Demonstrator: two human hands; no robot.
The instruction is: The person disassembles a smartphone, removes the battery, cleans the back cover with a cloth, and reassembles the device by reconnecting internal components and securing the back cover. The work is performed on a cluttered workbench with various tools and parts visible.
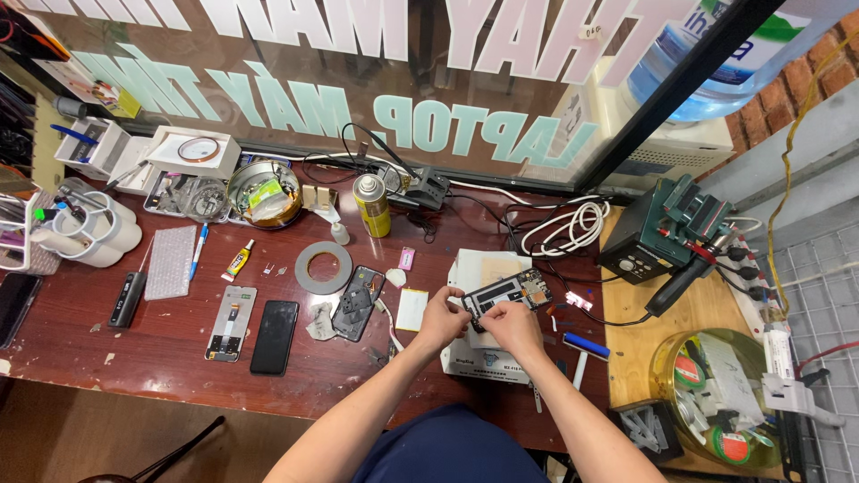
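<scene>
An opened phone body (507, 292) with its insides showing lies on a white box (479, 358) near the middle of the dark red bench (134, 358). My left hand (443, 315) pinches its near-left end. My right hand (511, 324) rests on its near edge, fingers closed over the frame. Whether a small tool is in either hand cannot be made out. To the left of my hands lie a black back cover (357, 302), a white card (412, 309), a black phone (274, 336) and a screen panel (231, 323).
A grey tape ring (323, 267), a yellow spray can (372, 206), a round tin (263, 193) and white cups (89, 231) stand further back. At right sit a dark green station (658, 234) with a handpiece, coiled white cable (570, 225) and a clear bowl (716, 394).
</scene>
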